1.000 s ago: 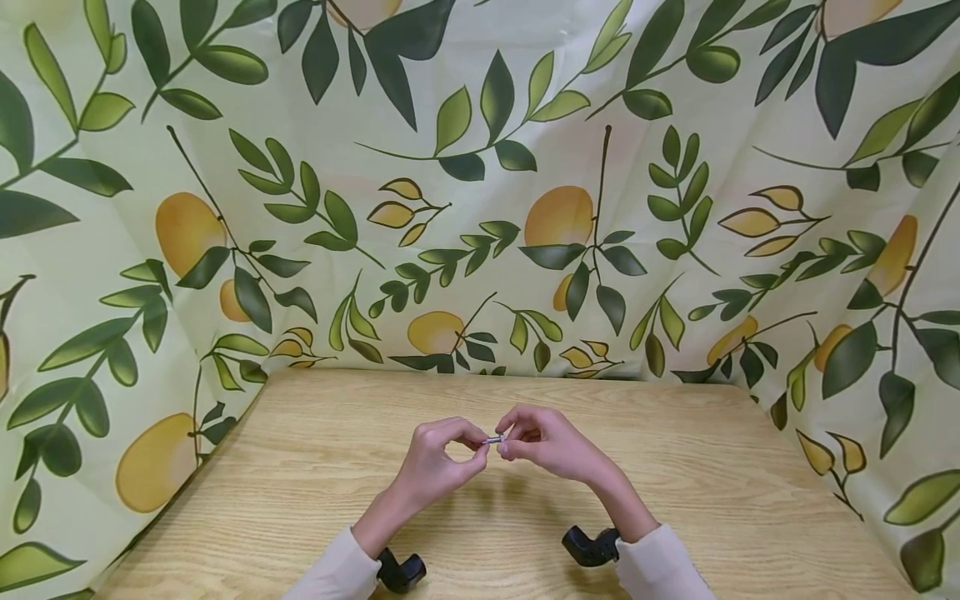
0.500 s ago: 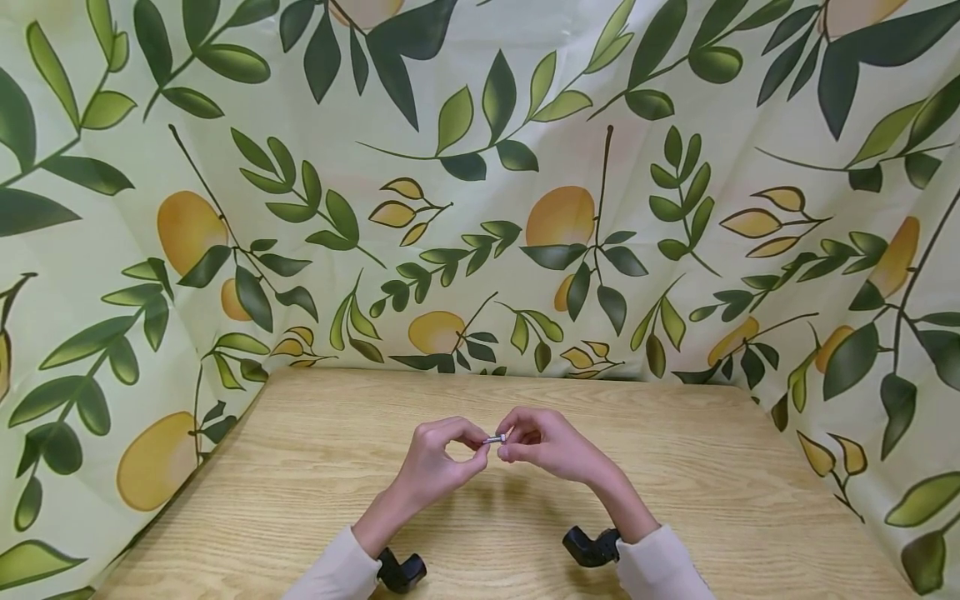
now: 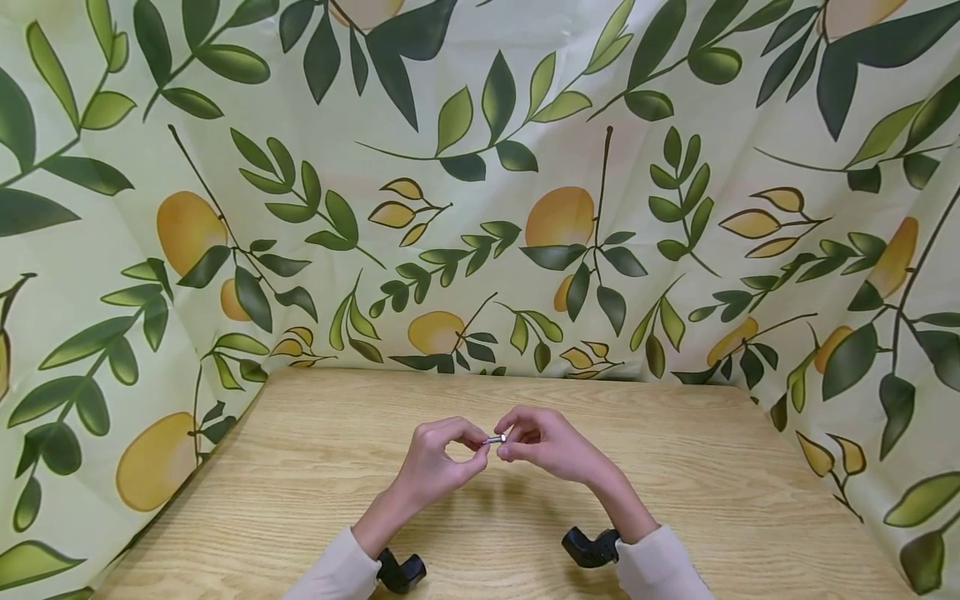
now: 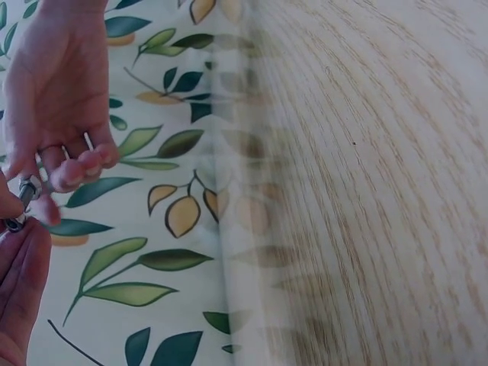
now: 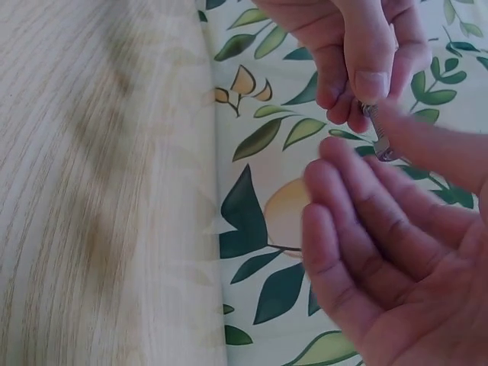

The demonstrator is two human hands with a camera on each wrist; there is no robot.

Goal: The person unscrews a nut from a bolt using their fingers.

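A small silver bolt [image 3: 494,439] is held level above the table, between both hands. My left hand [image 3: 433,467] pinches its threaded end between thumb and forefinger; a ring that looks like a nut [image 4: 14,223] shows at those fingertips. Around the bolt's hexagonal head [image 4: 30,187] are the thumb and forefinger of my right hand [image 3: 551,446]. The right thumb [image 5: 435,141] is blurred and lies across the bolt in the right wrist view. Whether both right fingertips touch the head cannot be told. The other right fingers are loosely bent.
Under the hands is a wood-grain table [image 3: 337,417]. A cloth [image 3: 480,208] printed with leaves and fruit hangs behind it and at both sides. Black wrist-worn devices [image 3: 590,547] stick out below the light sleeves [image 3: 663,567].
The right thumb and forefinger have shifted slightly at the bolt's head, which shows more fully now than a second ago. The left hand stays in place.
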